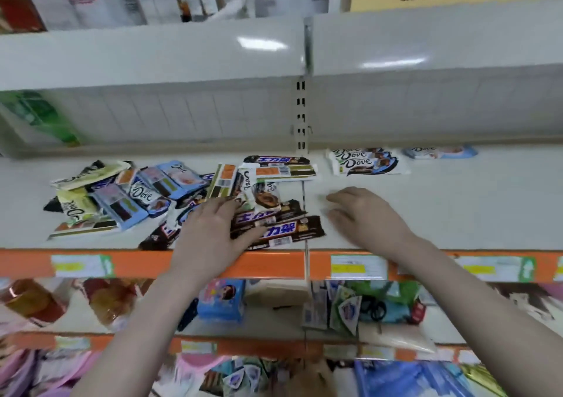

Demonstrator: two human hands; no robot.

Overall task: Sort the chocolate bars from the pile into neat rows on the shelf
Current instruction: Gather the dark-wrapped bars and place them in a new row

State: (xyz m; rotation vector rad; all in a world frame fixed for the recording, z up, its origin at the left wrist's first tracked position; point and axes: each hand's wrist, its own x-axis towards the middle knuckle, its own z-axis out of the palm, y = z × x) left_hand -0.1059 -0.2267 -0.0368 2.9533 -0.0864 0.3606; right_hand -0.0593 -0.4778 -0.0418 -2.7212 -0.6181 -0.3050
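Left hand (213, 229) laid palm-down on the near edge of the pile (182, 201), fingers loosely spread and resting on the dark Snickers bars (283, 229), thumb lying along the front one; pressing rather than pinching, nothing lifted; right hand (362, 210) flat and open just right of the pile, fingers together and pointing left, hovering over or lightly touching bare shelf (457, 214), holding nothing; contact with the surface not clear.

Pile spread over the left half of the white shelf, wrappers overlapping at all angles; roughly three dark Snickers bars near the left hand, a fourth (277, 160) at the back by the upright; about four pale blue Dove bars (179, 180), two or three yellow-cream ones (76, 204) at the far left, several white wrappers turned label-side up; exact total hard to count through blur and overlap.

Sorted so far, at the back right: two white Dove bars (365, 163) stacked one overlapping the other, and one blue Dove bar (441, 152) well apart to their right; orange price rail (137, 264) along the shelf front.
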